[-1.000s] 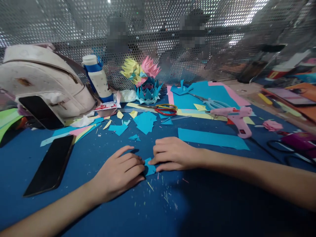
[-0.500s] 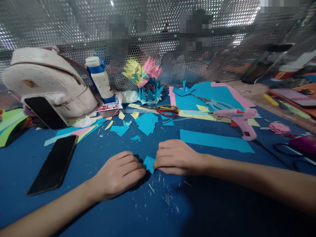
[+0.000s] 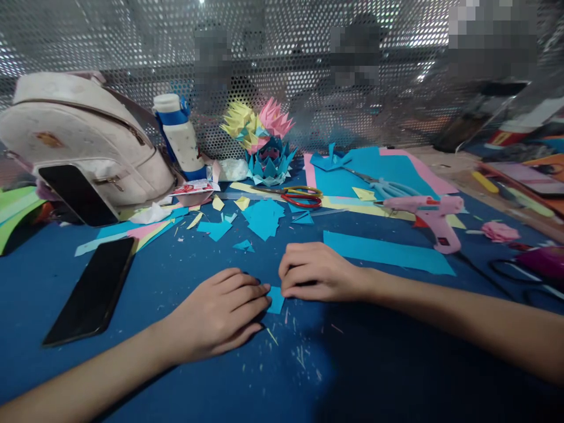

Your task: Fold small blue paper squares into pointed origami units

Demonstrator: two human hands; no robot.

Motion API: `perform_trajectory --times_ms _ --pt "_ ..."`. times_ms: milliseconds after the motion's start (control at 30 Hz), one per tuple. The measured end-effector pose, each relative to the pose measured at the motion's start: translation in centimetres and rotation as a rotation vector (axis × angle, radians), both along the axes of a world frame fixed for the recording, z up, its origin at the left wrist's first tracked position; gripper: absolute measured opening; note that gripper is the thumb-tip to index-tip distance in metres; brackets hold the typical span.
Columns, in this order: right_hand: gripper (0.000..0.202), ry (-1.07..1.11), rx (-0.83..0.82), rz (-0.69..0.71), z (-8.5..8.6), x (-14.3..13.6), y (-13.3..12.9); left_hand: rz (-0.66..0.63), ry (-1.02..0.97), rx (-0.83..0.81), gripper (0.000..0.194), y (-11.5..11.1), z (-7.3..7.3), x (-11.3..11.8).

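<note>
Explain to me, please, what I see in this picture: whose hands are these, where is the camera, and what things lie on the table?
There is no machine: a person works with two bare hands, and a camera on that person's head looks forward and down at them. The left hand and the right hand both press a small blue paper piece flat on the blue table. Around them lie blue paper scraps, a long blue strip, scissors with red and yellow handles, a pink glue gun, a black phone, a white backpack, a bottle and a folded paper flower. Behind stands a perforated metal screen.
</note>
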State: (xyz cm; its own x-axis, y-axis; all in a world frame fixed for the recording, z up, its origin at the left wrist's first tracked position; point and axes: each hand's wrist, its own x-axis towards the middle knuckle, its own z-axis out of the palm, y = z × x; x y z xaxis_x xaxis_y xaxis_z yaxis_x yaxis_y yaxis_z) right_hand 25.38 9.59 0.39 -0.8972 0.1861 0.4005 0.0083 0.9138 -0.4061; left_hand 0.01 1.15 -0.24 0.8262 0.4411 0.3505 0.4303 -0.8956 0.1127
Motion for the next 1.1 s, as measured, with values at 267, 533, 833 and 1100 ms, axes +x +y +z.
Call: perform_trajectory --times_ms 267,533,833,1100 --pt "0.016 -0.111 -0.187 -0.062 -0.1 -0.2 0.0 -0.003 0.018 -0.044 0.033 -0.1 0.2 -0.1" --pt "0.013 -0.197 -0.281 -0.022 0.3 -0.4 0.0 -0.011 0.008 -0.043 0.031 0.0 0.2 0.0" --pt "0.017 -0.145 -0.257 0.066 0.2 -0.3 0.3 0.004 0.069 -0.056 0.033 -0.1 0.3 -0.1" --pt "0.018 -0.137 -0.047 0.087 0.2 -0.3 -1.0 -0.004 0.082 0.064 0.033 -0.2 0.1 0.2"
